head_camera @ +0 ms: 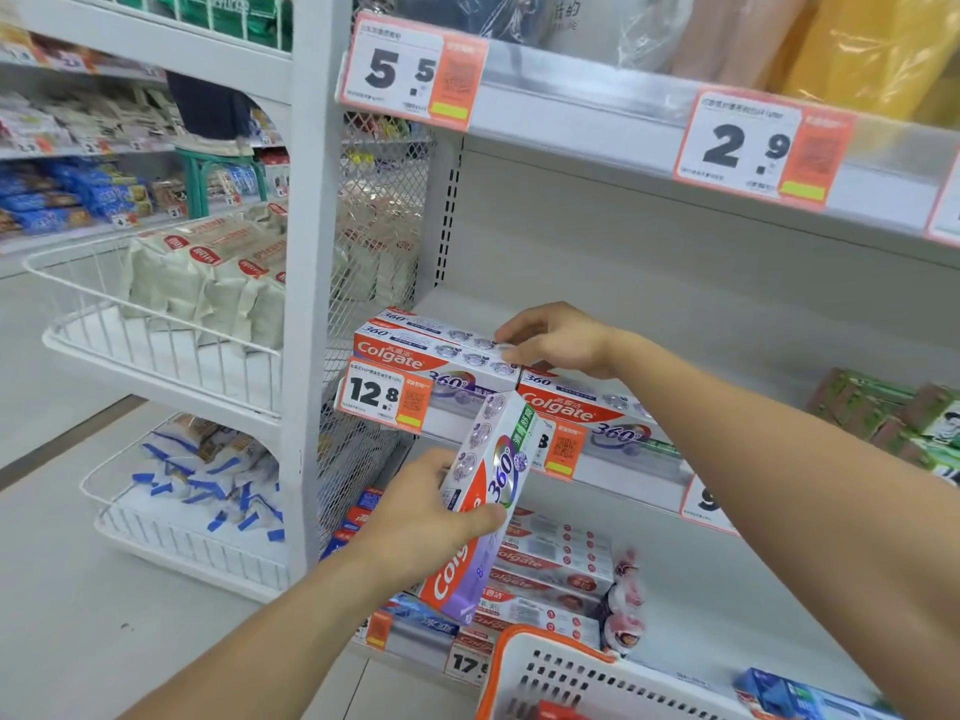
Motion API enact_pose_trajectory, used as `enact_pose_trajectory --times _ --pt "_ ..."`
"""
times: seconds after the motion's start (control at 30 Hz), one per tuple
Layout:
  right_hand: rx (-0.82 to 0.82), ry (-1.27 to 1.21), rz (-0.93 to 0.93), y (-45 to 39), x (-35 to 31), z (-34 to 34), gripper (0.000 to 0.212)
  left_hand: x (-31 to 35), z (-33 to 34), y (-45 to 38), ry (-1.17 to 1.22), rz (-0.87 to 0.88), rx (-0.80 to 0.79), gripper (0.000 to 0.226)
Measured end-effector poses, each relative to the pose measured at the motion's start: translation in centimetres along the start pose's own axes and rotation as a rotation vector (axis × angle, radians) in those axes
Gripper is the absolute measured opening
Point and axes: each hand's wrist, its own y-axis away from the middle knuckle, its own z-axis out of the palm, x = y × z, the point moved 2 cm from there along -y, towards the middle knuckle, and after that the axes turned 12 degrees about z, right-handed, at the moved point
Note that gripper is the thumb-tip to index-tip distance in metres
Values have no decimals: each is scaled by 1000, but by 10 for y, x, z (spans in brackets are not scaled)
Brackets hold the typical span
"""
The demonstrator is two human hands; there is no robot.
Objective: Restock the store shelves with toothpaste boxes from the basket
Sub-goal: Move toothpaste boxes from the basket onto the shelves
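White shelf (649, 324) carried stacked toothpaste boxes (431, 350) at left front edge, another box (582, 402) just beside them; green packs (883, 407) lay well apart at right; lower shelf (691, 605) bore more toothpaste boxes (550, 569).

Head view: single wide-angle camera, worn on the person's head. Faces forward and down, close to the shelf (634, 475).
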Motion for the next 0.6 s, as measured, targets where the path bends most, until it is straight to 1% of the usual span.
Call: enact_pose_trajectory --times 0.07,0.1,0.13,0.17,0.2,0.23,0.3,0.33,0.37,0.4,0.43,0.5,0.57,0.6 --pt "168 7 -133 10 -6 -5 24 0 0 0 8 10 -5 36" --pt "217 -24 -205 20 -10 -7 21 0 -1 0 10 18 -13 37" --pt "221 -36 -267 34 -15 -7 19 0 -1 0 7 30 -26 38" --pt "185 -2 -313 49 -19 -5 18 1 -2 0 -2 49 -47 40" --pt "124 88 -342 66 -23 -2 20 2 -2 0 -15 80 -80 41" --pt "57 228 -354 82 -24 2 27 5 -2 1 -24 119 -118 42" --pt "-57 524 -333 110 -20 11 50 12 1 1 -57 193 -194 46" --pt "-97 609 -318 120 -15 14 56 15 4 1 -99 227 -222 48" --pt "-133 631 -307 128 -9 16 57 19 7 1 -152 258 -238 48" --pt "-154 630 -309 136 -4 17 52 21 9 0 -208 286 -239 48" --pt "-147 630 -326 142 1 16 47 24 12 -2 -254 317 -224 46" --pt "-57 656 -362 154 12 8 40 29 13 -7 -325 367 -135 48" --pt "90 622 -388 163 23 -9 38 35 12 -13 -374 432 22 61" --pt "188 585 -402 167 27 -21 37 38 10 -16 -409 475 115 68"
